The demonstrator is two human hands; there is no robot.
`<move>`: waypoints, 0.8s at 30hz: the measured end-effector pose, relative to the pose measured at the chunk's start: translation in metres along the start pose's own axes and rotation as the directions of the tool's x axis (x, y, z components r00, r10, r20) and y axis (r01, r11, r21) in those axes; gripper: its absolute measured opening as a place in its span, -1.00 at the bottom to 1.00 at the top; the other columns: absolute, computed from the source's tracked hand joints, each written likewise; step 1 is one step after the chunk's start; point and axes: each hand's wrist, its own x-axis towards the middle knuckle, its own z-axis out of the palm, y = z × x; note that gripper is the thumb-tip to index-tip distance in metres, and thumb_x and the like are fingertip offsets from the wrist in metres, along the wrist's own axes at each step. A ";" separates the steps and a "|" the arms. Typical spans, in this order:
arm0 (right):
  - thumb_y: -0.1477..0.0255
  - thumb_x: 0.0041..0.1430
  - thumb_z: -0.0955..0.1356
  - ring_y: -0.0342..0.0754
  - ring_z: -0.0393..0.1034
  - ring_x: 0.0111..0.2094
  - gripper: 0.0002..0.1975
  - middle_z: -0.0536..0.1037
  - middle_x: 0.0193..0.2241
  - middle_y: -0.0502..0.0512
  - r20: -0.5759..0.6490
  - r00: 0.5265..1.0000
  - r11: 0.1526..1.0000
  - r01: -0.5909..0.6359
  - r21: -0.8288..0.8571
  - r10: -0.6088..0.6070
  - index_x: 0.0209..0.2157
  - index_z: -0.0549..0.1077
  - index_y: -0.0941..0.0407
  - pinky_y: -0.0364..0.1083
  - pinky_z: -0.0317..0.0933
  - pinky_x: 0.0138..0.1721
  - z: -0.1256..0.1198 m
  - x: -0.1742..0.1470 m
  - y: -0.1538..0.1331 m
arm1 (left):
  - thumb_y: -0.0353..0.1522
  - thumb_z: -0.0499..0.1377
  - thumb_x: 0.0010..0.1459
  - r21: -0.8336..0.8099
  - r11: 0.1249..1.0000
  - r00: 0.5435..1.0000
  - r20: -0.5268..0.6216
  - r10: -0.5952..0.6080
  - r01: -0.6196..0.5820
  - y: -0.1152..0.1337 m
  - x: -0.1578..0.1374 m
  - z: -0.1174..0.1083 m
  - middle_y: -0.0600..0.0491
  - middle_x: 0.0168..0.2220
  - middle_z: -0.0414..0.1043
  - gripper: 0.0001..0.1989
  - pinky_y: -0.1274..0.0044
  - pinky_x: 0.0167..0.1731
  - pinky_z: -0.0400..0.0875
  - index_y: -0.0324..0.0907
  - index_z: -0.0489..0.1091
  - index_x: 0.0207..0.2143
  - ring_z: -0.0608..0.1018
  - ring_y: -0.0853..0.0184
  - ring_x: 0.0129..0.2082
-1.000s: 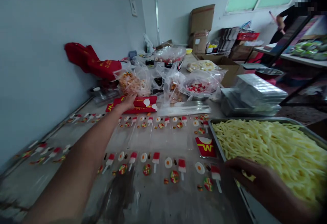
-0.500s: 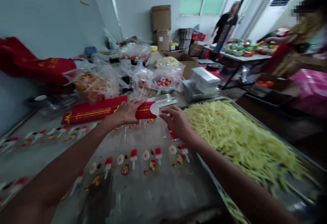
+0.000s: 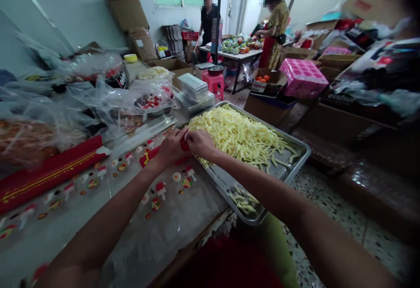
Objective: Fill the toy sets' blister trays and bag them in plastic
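My left hand (image 3: pixel 172 149) is wrapped round a small red paper carton (image 3: pixel 185 142), of which only a little shows between my hands. My right hand (image 3: pixel 201 144) is closed against the carton's right side, its fingertips hidden. Both hands are over the table's edge by a metal tray (image 3: pixel 303 148), piled with pale yellow strips like French fries (image 3: pixel 243 132). Under my left wrist lies flat red card with yellow print (image 3: pixel 150 155). Clear plastic sheets with small food pictures (image 3: pixel 157 191) cover the table.
A stack of long red cartons (image 3: pixel 55 170) lies at left, beside clear bags of small pieces (image 3: pixel 36 135). Clear plastic boxes (image 3: pixel 193 91) stand behind the tray. Two people work by a far table (image 3: pixel 241 54); boxes and a pink package (image 3: pixel 303 78) crowd the right.
The view has swung right, bringing the whole tray in. My hands have come together round the red carton, whose white open mouth showed before and is now covered.
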 end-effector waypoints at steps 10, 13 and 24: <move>0.37 0.36 0.25 0.05 0.41 -0.12 -0.72 0.64 -0.16 0.17 -0.039 0.999 0.987 -0.021 -0.158 0.016 -0.16 0.58 0.14 -0.05 0.07 -0.19 -0.067 -0.024 0.080 | 0.07 0.48 -0.22 0.060 0.994 0.996 -0.038 -0.084 0.086 0.028 0.033 0.010 -0.30 0.33 0.19 0.25 0.15 0.29 0.18 -0.22 0.02 0.40 0.28 -0.16 0.31; 0.40 0.36 0.25 0.03 0.40 -0.15 -0.73 0.64 -0.19 0.16 -0.048 0.999 0.984 0.009 -0.177 -0.018 -0.18 0.58 0.15 -0.05 0.05 -0.18 -0.079 -0.037 0.089 | 0.04 0.47 -0.17 0.025 1.000 0.998 -0.067 -0.017 0.019 0.081 0.052 0.018 -0.33 0.34 0.18 0.25 0.17 0.28 0.20 -0.27 -0.05 0.41 0.28 -0.16 0.31; 0.47 0.30 0.31 -0.06 0.35 -0.29 -0.83 0.60 -0.31 0.10 -0.065 0.989 0.991 -0.132 -0.025 0.130 -0.26 0.57 0.14 -0.10 0.03 -0.30 -0.098 -0.087 0.152 | -0.10 0.43 -0.02 0.207 0.977 0.981 0.170 -0.088 0.051 0.106 0.038 0.018 -0.31 0.21 0.34 0.00 0.21 0.19 0.30 -0.30 0.12 0.35 0.41 -0.10 0.20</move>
